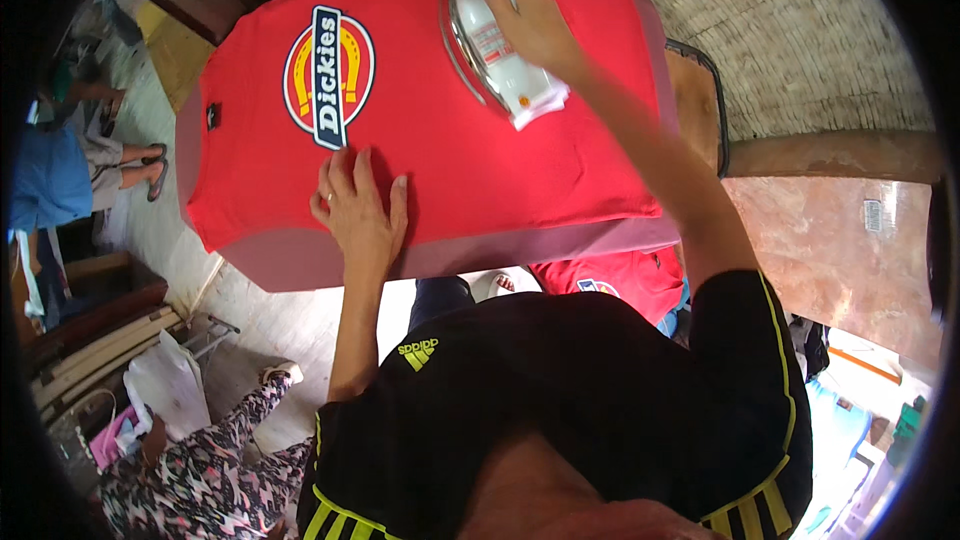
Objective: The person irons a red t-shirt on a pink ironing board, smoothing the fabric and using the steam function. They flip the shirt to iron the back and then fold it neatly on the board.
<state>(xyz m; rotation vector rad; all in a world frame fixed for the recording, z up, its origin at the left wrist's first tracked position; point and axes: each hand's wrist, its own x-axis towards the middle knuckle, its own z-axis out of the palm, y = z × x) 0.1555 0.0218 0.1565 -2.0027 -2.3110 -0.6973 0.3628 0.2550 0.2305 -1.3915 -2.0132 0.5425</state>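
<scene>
A red T-shirt (420, 170) lies spread over a padded maroon ironing board (460, 257), its printed badge (357, 60) of a yellow horseshoe and dark label facing up on the left half. My right hand (535, 28) is wrapped round the handle of a white clothes iron (497, 45), which rests on the shirt to the right of the badge. Just below the badge, my left hand (362, 205) lies on the fabric with its fingers spread, holding nothing.
Another red shirt (625, 280) hangs or lies below the board's near edge. A woven mat wall (800, 40) stands at the far right, beside a chair with a dark frame (718, 90). At left are people's legs (145, 168); at lower left, someone in patterned clothing (215, 470).
</scene>
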